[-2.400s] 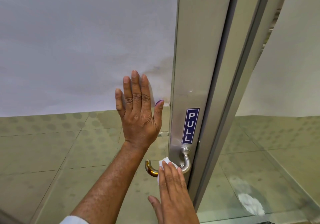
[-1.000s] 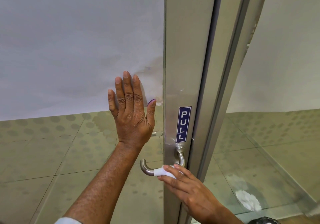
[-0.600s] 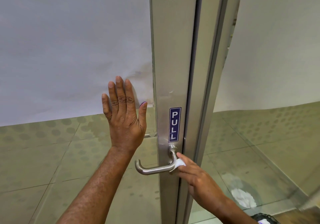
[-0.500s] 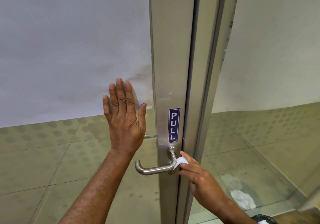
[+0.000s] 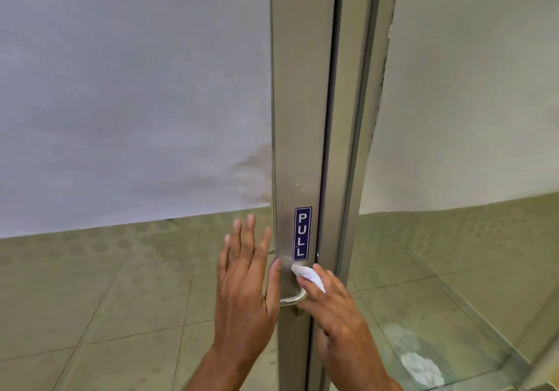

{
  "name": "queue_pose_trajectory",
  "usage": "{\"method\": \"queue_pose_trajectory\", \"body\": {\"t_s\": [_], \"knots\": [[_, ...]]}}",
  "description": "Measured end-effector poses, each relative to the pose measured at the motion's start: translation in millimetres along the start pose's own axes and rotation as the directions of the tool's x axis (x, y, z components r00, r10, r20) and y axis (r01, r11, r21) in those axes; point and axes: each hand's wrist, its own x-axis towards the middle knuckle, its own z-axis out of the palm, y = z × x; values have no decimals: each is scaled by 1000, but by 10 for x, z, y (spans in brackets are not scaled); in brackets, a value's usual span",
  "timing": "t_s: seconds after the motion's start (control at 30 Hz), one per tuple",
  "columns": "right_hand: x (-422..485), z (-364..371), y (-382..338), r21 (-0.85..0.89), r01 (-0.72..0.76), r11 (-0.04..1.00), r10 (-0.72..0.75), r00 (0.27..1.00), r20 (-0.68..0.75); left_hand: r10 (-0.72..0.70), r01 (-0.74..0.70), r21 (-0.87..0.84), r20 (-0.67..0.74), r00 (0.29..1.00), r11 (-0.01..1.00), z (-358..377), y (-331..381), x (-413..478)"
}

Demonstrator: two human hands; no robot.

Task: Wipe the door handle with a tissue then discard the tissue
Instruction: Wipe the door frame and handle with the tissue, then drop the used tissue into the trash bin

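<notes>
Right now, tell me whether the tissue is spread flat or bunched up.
Bunched up. The tissue shows as a small crumpled wad pinched in the right hand fingertips, pressed against the door handle near its base.

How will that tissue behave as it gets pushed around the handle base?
The tissue looks soft and crumpled in the right hand, so it probably bends around the door handle. It looks thin and likely light. Pressed hard against metal it may bunch or tear.

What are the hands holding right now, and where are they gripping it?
The right hand pinches a white tissue at its lower end, pressing it by the door handle. The left hand is open, holding nothing.
</notes>
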Motion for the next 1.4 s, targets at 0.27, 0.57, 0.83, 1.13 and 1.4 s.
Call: {"method": "queue_pose_trajectory", "body": {"t_s": [0.27, 0.57, 0.83, 1.13, 1.4], "knots": [[6, -275, -347, -63, 99, 993, -99, 995, -1, -407, 545, -522, 363, 838, 657, -421, 378, -281], [-341, -770, -627, -130, 41, 991, -34, 998, 55, -445, 706, -634, 558, 700, 316, -588, 905, -423], [-926, -1660, -893, 130, -298, 946, 308, 949, -66, -279, 718, -630, 661, 696, 297, -533, 1488, -679], [-1308, -2751, -380, 649, -738, 185, 951, 302, 72, -184, 758, -572, 747, 639, 313, -139, 2418, -812], [-1696, -3453, 205, 664, -747, 19, 890, 316, 330, -92, 776, -543, 798, 596, 321, 363, 3326, -948]]}}
